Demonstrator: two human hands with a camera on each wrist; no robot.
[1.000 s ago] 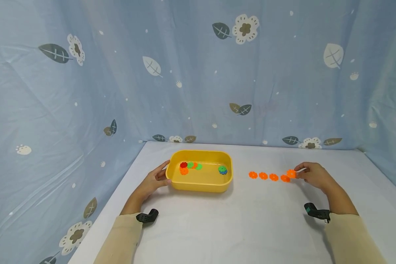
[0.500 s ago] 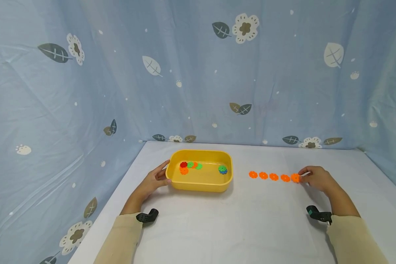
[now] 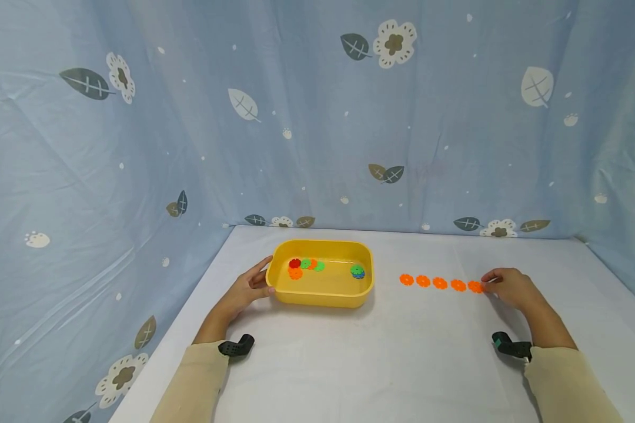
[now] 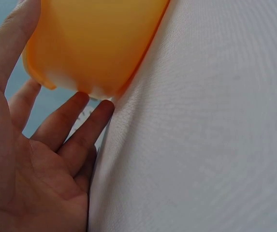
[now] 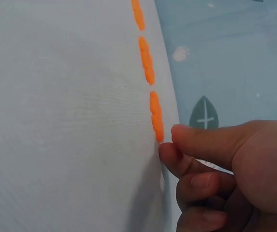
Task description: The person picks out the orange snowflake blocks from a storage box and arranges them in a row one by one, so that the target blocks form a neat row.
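Note:
A row of several orange notched plastic discs [image 3: 440, 284] lies on the white table. My right hand [image 3: 513, 288] is at its right end, fingertips at the edge of the last orange disc [image 3: 475, 286]. In the right wrist view, a small gap shows between thumb and index finger, with that disc [image 5: 156, 118] lying flat just beyond them. My left hand [image 3: 246, 291] rests against the left end of a yellow tray [image 3: 320, 301], thumb and fingers spread. In the left wrist view, fairly straight fingers touch the tray's wall [image 4: 94, 43].
Inside the tray lie a red disc [image 3: 294, 263], an orange disc [image 3: 295, 274], and green discs [image 3: 305, 264] at the left. A green disc [image 3: 357, 269] overlaps a blue one at the right. A patterned blue curtain [image 3: 317, 117] stands behind the table.
My right hand has lowered the last orange disc from above its neighbour and moved it right, flat onto the table at the row's end. The left hand and tray stay put.

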